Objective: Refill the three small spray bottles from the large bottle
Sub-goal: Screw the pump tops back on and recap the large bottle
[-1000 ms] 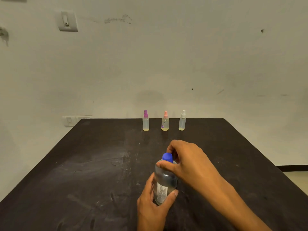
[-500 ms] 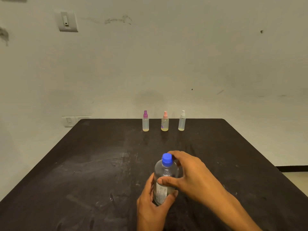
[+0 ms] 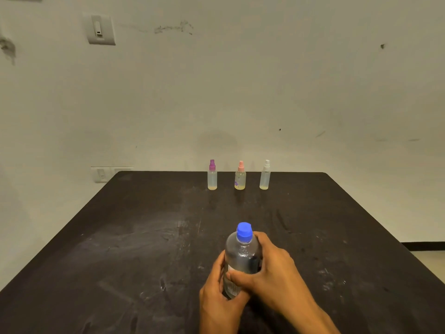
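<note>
Nearest, left hand [image 3: 218,294] wrapped round the lower body of the large bottle [image 3: 242,260], fingers curled behind it, thumb across the front. Right hand [image 3: 272,271] gripping the same bottle from the right, thumb over the label, fingers curled behind. Upright on the dark surface [image 3: 134,249], clear liquid inside, blue cap [image 3: 244,232] on. Well beyond, near the far edge, a row standing apart: purple-topped spray bottle [image 3: 212,175], pink-topped spray bottle [image 3: 240,176], white-topped spray bottle [image 3: 265,175], each holding only a thin yellowish layer at the bottom.
</note>
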